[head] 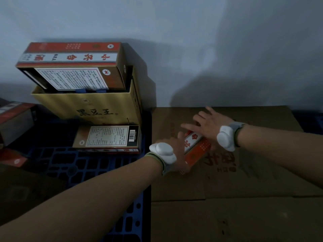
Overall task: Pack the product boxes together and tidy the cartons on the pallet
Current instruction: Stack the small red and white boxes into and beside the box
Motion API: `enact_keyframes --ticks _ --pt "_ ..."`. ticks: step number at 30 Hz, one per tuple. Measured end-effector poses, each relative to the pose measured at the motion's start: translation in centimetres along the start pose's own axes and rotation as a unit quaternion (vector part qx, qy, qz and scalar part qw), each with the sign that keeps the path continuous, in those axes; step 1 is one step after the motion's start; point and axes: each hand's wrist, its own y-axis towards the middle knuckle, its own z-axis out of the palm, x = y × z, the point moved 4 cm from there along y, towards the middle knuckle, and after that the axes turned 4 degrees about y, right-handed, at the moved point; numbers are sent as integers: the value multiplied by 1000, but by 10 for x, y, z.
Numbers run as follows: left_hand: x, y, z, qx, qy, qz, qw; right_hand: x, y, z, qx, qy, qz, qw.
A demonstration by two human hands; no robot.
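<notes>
- Step in hand, as I judge it: gathering a loose red box (pixel 196 145) that lies on the brown carton (pixel 244 172) at right.
- The left hand (pixel 176 151) is at its near end; grip hidden, so I cannot tell.
- The right hand (pixel 208 124) lies open, fingers spread, on its far end.
- Stack (pixel 87 84) of boxes stands far left on the blue pallet (pixel 70 165).
- Next move likely calls for a firm two-handed lift across to the stack.

Grey wall (pixel 174 23) facing me, shadows lying across it; white sensor pods (pixel 225 138) w/ grey straps sitting on my wrists.
</notes>
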Motion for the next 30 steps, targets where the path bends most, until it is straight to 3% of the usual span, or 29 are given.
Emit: enact_keyframes --ticks 5,8,14,18,21,25,30 --pt "0 7 -14 -90 124 97 983 4 -26 14 -107 21 10 994" --pt "3 12 -3 -10 150 127 980 21 -39 38 -120 44 -49 991" --pt "8 8 -5 60 128 31 989 5 -44 60 -48 151 61 985" --pt "27 0 -46 62 164 16 984 6 -44 29 -142 194 51 969" --pt "58 -14 -93 41 227 -12 973 24 -37 -3 -238 269 31 933" --pt "124 -45 -128 113 280 -130 945 61 -1 -56 -313 321 -10 894" --pt "195 -90 -134 74 237 -236 940 96 53 -113 -338 294 -30 894"
